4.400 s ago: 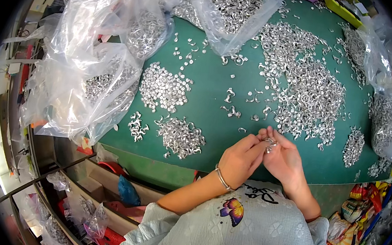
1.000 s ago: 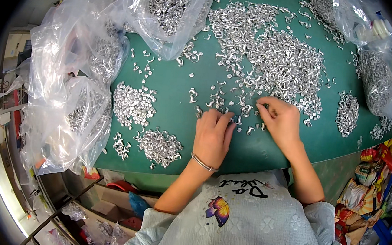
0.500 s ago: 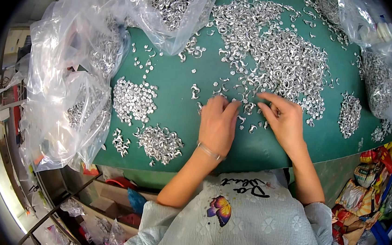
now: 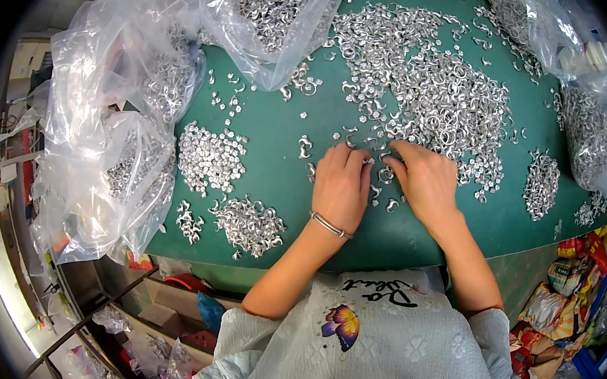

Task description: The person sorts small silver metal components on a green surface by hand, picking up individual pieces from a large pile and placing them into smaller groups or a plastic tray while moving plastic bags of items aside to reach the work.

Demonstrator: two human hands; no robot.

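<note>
My left hand (image 4: 342,189), with a bangle (image 4: 331,225) on its wrist, is closed, thumb against fingers. A small silvery metal piece (image 4: 369,161) shows at its fingertips. To its right, my right hand (image 4: 425,180) reaches over loose pieces, thumb and forefinger apart; its other fingers are hidden. Between the hands lie a few curved metal pieces (image 4: 385,175). Beyond them spreads a large heap of silvery curved and ring-like pieces (image 4: 449,94). Left of my left hand sit a pile of small flower-shaped pieces (image 4: 211,158) and a pile of curved pieces (image 4: 248,226).
Clear plastic bags of metal pieces stand at the left (image 4: 133,153), top (image 4: 272,13) and right (image 4: 590,135) of the green table (image 4: 272,140). A small pile (image 4: 541,185) lies near the right edge. Below the table's left edge is an open drawer (image 4: 162,314).
My right hand has shifted left, toward my left hand, and turned more palm-down. The left fingers have drawn together, and a small piece now shows at their tips.
</note>
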